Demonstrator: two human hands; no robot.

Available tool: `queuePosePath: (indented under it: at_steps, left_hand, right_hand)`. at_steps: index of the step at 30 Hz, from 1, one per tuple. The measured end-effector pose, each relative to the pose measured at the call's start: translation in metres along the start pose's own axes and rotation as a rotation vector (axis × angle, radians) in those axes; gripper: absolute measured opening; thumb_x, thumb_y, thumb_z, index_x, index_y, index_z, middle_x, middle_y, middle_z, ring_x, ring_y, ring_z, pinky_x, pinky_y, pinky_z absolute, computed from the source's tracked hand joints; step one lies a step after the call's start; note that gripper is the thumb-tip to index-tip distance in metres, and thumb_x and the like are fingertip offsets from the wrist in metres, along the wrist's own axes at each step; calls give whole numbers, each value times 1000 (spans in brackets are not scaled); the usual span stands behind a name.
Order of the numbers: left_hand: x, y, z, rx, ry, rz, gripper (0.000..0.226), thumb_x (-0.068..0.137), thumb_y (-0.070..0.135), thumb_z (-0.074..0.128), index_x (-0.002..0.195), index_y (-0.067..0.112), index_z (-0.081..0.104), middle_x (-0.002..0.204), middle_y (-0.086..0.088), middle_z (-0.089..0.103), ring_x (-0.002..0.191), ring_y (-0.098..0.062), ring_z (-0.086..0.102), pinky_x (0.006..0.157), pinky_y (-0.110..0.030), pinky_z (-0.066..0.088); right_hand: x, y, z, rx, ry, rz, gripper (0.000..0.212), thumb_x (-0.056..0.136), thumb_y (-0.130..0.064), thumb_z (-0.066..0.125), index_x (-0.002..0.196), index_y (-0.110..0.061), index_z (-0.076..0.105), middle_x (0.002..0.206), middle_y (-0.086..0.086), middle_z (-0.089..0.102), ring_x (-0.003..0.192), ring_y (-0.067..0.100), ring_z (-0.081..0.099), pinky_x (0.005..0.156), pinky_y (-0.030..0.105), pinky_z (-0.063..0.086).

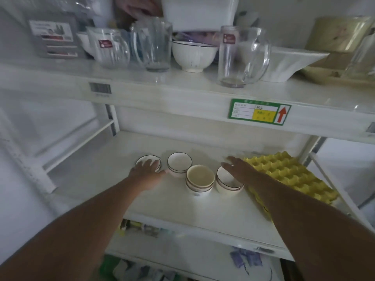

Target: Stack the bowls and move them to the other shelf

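Nearest, both forearms reach up onto the middle shelf (162,203). Left hand (147,173), fingers straight and loosely spread, lies over the far-left bowl (146,159) at ten o'clock of the group. Right hand (238,169), fingers straight and together, rests over the right bowl (227,182), just beside a yellow egg tray (288,173) at three o'clock. Between them sit a stacked pair of bowls (199,180) and, further back, a single bowl (179,162). Beyond, at twelve o'clock, the upper shelf (182,92) carries glasses and another bowl.

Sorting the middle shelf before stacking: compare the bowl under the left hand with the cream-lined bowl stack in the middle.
The far-left bowl is single; the cream-lined stack shows several nested rims. The left hand partly covers the far-left bowl; the stack is uncovered. The far-left bowl looks white inside, the stack creamy yellow. Both stand upright and have dark rims.
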State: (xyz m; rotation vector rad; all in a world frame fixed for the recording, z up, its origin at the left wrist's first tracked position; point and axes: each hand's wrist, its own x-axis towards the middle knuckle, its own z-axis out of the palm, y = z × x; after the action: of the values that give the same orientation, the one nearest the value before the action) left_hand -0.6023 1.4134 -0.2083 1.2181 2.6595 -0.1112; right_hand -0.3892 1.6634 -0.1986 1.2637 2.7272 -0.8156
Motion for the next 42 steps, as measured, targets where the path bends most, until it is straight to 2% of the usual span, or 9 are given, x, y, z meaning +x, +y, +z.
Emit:
queuePosePath:
  at_steps: [3, 6, 12, 18, 25, 29, 32, 37, 42]
  left_hand:
    - [-17, -24, -4, -45, 33, -64, 61, 97, 58, 26, 152, 33, 16, 160, 0, 16, 145, -29, 17, 115, -44, 23]
    - [-41, -56, -5, -177, 36, -196, 73, 93, 66, 24, 153, 26, 15, 160, -2, 19, 146, -26, 18, 115, -43, 22]
    - [-86, -124, -8, -181, 25, -356, 76, 90, 67, 17, 155, 29, 6, 163, -2, 11, 148, -31, 13, 117, -49, 19]
    - [-141, -174, -10, -133, 59, -599, 59, 97, 37, 30, 152, 34, 12, 160, -9, 11, 142, -41, 20, 111, -53, 29]
    - [-242, -207, 5, -126, 81, -986, 61, 98, 54, 26, 153, 30, 13, 158, -7, 21, 143, -34, 24, 112, -48, 28]
    - [-330, -201, 14, -171, 105, -1220, 62, 96, 58, 26, 151, 29, 18, 156, -3, 27, 141, -32, 26, 110, -47, 30]
    - [-400, -186, 10, -185, 139, -1385, 66, 95, 62, 24, 150, 25, 24, 155, -3, 30, 141, -29, 28, 110, -45, 29]
    - [-513, -142, 14, -243, 207, -1648, 67, 93, 63, 29, 146, 21, 31, 149, -8, 38, 135, -31, 37, 109, -46, 33]
    - [-607, -70, 29, -370, 159, -1849, 78, 91, 70, 21, 154, 25, 14, 161, -7, 16, 145, -34, 21, 117, -50, 18]
  right_hand:
    - [-7, -31, 3, -73, 17, -65, 69, 102, -60, 39, 160, -24, 29, 167, 9, 29, 153, 29, 29, 124, 42, 22]
    - [-6, -61, 8, -183, -31, -147, 59, 108, -47, 36, 162, -24, 25, 170, 7, 19, 155, 30, 23, 125, 40, 19]
    - [18, -144, 41, -119, -98, -318, 61, 106, -53, 35, 161, -25, 28, 168, 7, 25, 153, 29, 28, 123, 39, 24]
    - [36, -249, 85, -79, -243, -544, 65, 104, -57, 37, 160, -25, 29, 167, 7, 29, 152, 27, 30, 122, 40, 24]
    - [6, -358, 145, -135, -465, -849, 62, 105, -52, 36, 159, -22, 31, 166, 8, 30, 150, 30, 33, 120, 42, 27]
    - [-47, -409, 191, -220, -599, -1069, 95, 85, -88, 20, 155, -27, 38, 165, 3, 32, 150, 26, 33, 120, 43, 27]
    - [-108, -438, 223, -215, -682, -1180, 65, 103, -62, 31, 158, -26, 34, 165, 5, 32, 150, 27, 33, 120, 42, 27]
    - [-235, -465, 252, -250, -845, -1411, 64, 105, -58, 33, 160, -27, 27, 168, 4, 26, 154, 27, 26, 123, 44, 22]
    - [-371, -460, 268, -321, -962, -1653, 62, 106, -54, 33, 160, -24, 28, 167, 6, 28, 152, 28, 29, 121, 42, 24]
